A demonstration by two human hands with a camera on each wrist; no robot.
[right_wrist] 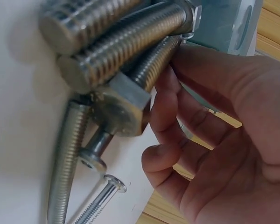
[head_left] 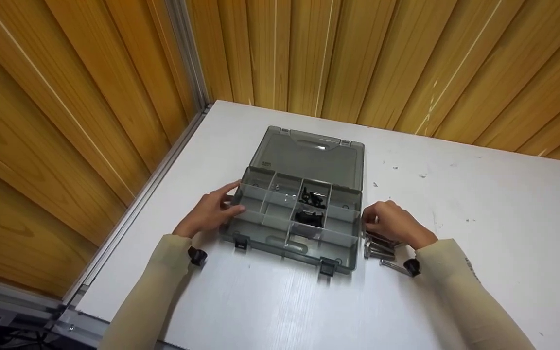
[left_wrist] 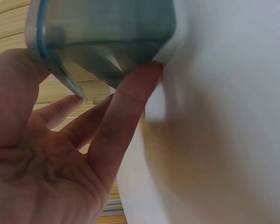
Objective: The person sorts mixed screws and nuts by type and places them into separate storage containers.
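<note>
A grey see-through compartment box (head_left: 270, 243) lies on the white table, its lid (head_left: 309, 155) folded back flat behind it. My left hand (head_left: 212, 212) grips the box's left side, thumb at the upper rim and fingers against the wall; the left wrist view shows the box corner (left_wrist: 102, 28) between them. By the box's right wall, my right hand (head_left: 394, 223) reaches down to a pile of metal bolts (head_left: 381, 251). In the right wrist view, its thumb and curled index finger pinch a threaded bolt (right_wrist: 154, 63) with a hex head, partly hidden by the fingers.
Black small parts (head_left: 311, 198) fill one back compartment, and black pieces (head_left: 309, 218) the one in front. A thinner bolt (head_left: 395, 267) lies nearest the front. Wooden panels (head_left: 382, 63) rise behind the table (head_left: 270, 311), with more along its left side.
</note>
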